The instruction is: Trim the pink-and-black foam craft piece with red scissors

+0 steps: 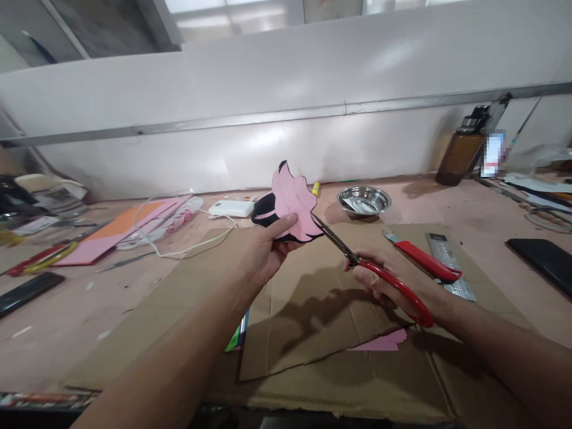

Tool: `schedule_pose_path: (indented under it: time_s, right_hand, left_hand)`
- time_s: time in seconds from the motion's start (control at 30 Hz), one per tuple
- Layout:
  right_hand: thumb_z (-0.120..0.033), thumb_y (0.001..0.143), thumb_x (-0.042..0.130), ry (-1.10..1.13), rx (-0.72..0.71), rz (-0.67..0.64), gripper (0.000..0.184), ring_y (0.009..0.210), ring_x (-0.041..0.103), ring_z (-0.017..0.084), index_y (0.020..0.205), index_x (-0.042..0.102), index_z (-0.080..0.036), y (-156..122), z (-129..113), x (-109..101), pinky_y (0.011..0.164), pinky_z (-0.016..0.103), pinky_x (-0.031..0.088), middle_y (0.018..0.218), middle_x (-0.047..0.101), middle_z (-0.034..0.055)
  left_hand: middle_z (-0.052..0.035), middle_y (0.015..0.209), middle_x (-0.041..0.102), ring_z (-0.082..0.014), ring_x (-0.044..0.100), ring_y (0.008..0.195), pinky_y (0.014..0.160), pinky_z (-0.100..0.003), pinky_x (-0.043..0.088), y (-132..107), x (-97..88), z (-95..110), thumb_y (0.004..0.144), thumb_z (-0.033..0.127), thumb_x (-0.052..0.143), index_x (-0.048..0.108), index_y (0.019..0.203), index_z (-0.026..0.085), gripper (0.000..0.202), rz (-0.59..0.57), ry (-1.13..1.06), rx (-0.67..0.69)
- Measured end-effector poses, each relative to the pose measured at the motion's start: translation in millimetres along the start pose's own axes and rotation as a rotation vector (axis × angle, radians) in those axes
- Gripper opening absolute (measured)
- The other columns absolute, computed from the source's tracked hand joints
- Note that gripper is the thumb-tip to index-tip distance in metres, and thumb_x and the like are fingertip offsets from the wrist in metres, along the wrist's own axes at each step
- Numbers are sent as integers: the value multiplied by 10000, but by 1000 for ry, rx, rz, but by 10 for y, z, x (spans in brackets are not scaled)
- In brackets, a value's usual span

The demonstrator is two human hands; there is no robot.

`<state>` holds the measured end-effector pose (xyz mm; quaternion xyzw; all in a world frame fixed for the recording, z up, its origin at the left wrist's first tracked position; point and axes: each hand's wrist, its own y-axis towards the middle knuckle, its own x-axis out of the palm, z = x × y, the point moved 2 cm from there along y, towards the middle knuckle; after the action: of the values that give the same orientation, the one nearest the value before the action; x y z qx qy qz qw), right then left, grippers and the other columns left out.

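Note:
Between thumb and fingers, my left hand (272, 247) holds up a pink cutout with black edges (292, 196), its outline wavy; it looks like paper or thin foam sheet. A black part with a pink strip sticks out on its left side. Red-handled scissors (357, 253) are gripped in my right hand (379, 274), the blades pointing up and left. Their tips meet the cutout's lower right edge. Below both hands lies a loose piece of cardboard (304, 339), with pink scraps (384, 341) showing under its front edge.
A larger cardboard sheet (179, 333) covers the table's middle. To the right are a red utility knife (426, 262), a perforated metal strip (465, 286) and a black phone (545, 262). Behind stand a metal bowl (386, 199) and brown bottle (458, 158). A white cable (154, 244) lies left.

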<state>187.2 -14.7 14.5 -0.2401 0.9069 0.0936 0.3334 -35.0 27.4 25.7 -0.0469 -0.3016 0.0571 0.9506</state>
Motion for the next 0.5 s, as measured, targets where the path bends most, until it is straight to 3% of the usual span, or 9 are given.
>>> schedule_pose_path:
  time_s: [0.23,0.37,0.5]
  right_hand:
    - [-592,931,476,9,66,20,446,541,508,129,1161,651,-253,11,41,41,444,206,362,639,554,-9]
    - [-640,909,480,55,91,23,493,537,488,120,1119,664,-235,19,41,64,424,192,351,636,538,-8]
    - [-608,911,506,114,91,9,438,536,483,117,1051,676,-229,20,40,67,428,194,376,653,551,-1]
  left_hand:
    - [-61,733,756,-138,692,575,509,-180,574,-7,11,1,757,29,679,701,794,127,106,-2,-26,-12]
    - [-60,695,747,-127,669,518,526,-189,583,-3,-2,-16,781,53,668,705,784,121,78,-13,-27,-39]
    - [-68,782,768,-146,706,613,584,-217,608,3,-22,-13,753,37,690,710,814,128,111,-32,-40,8]
